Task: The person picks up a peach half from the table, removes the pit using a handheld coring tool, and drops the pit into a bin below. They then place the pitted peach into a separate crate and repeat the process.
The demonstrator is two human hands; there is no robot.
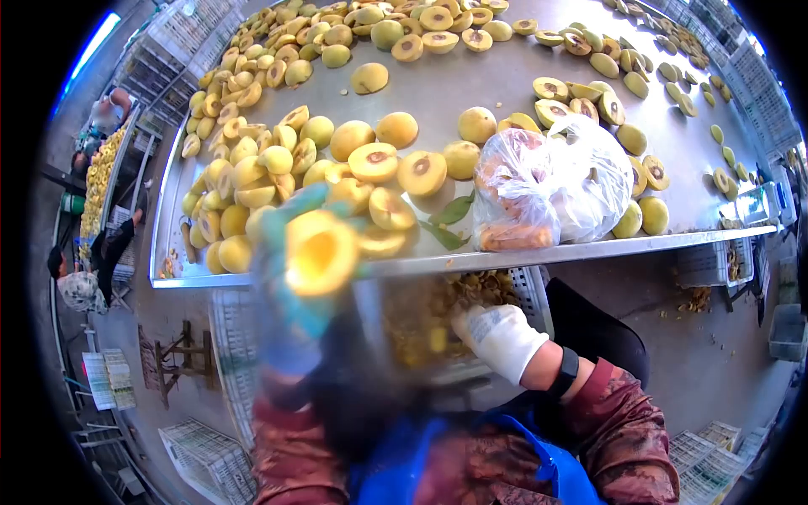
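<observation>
My left hand (290, 278), in a teal and grey glove and smeared by motion, is raised at the table's front edge. Its fingers are closed around a yellow peach half (321, 252), whose hollow centre faces up with no stone in it. My right hand (498, 335), in a white glove, hangs low over a crate (532, 295) of brown scraps. Its fingers curl downward and their tips are hidden, so what they hold cannot be made out. A small yellow piece (438, 339) shows blurred just left of them.
Many whole and halved peaches (370, 77) lie on the metal table (471, 74). A clear plastic bag (551, 189) with orange-brown contents sits by the front edge, beside green leaves (450, 219). White crates (206, 454) stand on the floor. People (84, 282) are at the far left.
</observation>
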